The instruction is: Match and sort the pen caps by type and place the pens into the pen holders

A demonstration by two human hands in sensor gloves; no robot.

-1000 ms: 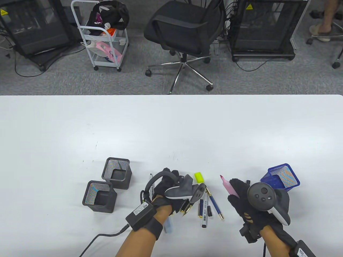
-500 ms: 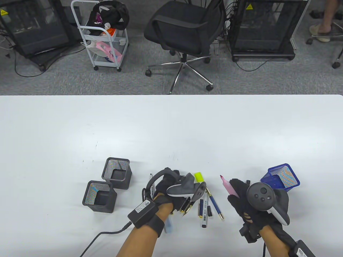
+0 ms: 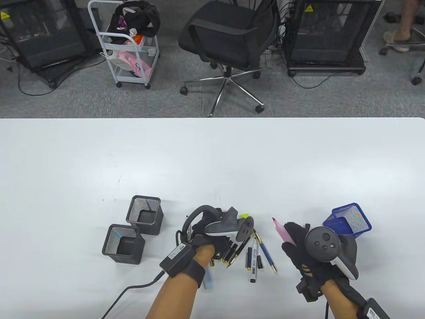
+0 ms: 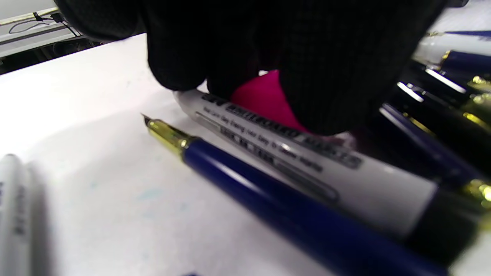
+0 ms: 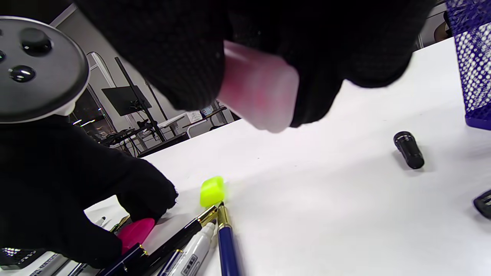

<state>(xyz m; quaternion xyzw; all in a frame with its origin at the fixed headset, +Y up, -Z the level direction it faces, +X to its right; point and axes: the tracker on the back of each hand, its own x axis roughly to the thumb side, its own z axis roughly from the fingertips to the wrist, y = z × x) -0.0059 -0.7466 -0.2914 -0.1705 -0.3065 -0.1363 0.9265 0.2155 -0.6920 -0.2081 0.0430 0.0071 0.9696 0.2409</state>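
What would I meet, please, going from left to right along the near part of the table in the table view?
Two black mesh holders → left hand over the loose pens → right hand holding the pink highlighter → blue mesh holder.

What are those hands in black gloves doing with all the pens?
Sorting pens and caps. The right hand holds an uncapped pink highlighter. The left hand reaches into the pile of pens, its fingers on a pink cap. The pen holders look empty.
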